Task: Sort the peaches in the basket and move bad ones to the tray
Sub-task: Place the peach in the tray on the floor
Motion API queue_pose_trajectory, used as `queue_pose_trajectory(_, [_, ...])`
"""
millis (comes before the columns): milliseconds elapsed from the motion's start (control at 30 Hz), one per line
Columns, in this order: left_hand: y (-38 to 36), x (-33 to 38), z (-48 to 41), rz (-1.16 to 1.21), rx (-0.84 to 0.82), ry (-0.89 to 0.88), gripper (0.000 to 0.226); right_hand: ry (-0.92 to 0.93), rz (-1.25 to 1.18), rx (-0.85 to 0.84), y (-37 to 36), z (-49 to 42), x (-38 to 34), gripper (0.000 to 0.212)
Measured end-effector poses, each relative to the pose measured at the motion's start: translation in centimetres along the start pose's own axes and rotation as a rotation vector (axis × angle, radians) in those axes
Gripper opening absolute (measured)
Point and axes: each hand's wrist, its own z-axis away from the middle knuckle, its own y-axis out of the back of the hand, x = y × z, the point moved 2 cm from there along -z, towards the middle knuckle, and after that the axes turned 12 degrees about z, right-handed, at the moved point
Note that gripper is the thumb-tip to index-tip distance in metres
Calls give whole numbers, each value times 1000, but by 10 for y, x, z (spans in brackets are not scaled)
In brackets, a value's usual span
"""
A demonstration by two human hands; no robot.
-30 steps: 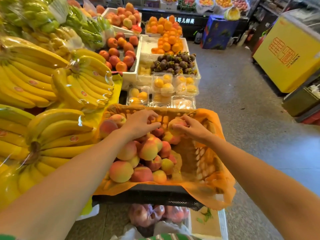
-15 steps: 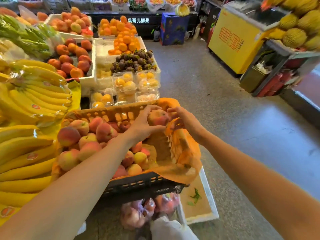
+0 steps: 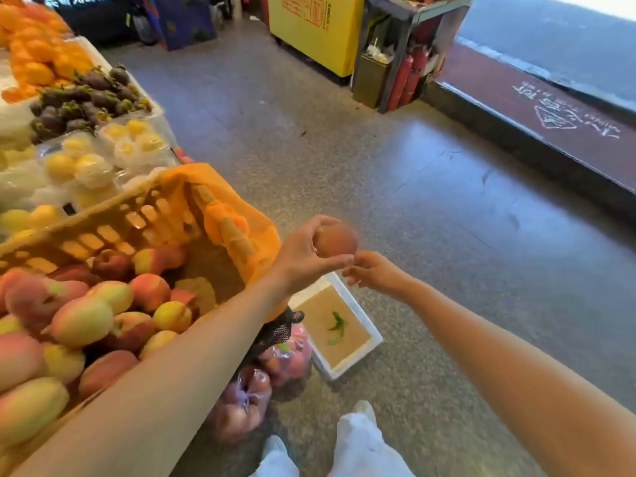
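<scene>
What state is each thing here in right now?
basket: heaped with peaches.
peach: in the air, outside the basket.
left hand: grips the peach.
right hand: open, fingertips near the peach.
tray: on the floor, only green leaves in it.

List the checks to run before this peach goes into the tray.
1. Grip: left hand curls round the peach: ok.
2. Peach outside the basket: ok.
3. Peach directly above the tray: cannot tell from one view.
4. Room in tray, only leaf scraps inside: ok.
5. Right hand off the peach: cannot tell, fingertips close.
6. Peach bad: cannot tell, blurred.
</scene>
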Motion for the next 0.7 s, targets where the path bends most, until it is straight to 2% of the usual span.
queue_pose_trajectory(100, [-40, -28, -22, -66, -40, 99, 63, -124, 84, 41, 8, 0, 57, 20])
queue_pose_trajectory(200, [-80, -69, -44, -123, -23, 217, 63, -210, 144, -16, 14, -6, 112, 33])
queue_pose_trajectory(400, [-143, -173, -85, -199, -16, 402, 59, -170, 310, -104, 8, -60, 217, 46])
queue_pose_trajectory(567, [-177, -300, -112, -268, 10, 524, 61, -154, 379, -121, -50, -132, 317, 52])
queue_pose_trajectory(700, [-196, -424, -132, -312, 3, 554, 62, -140, 417, -103, -120, -201, 403, 55])
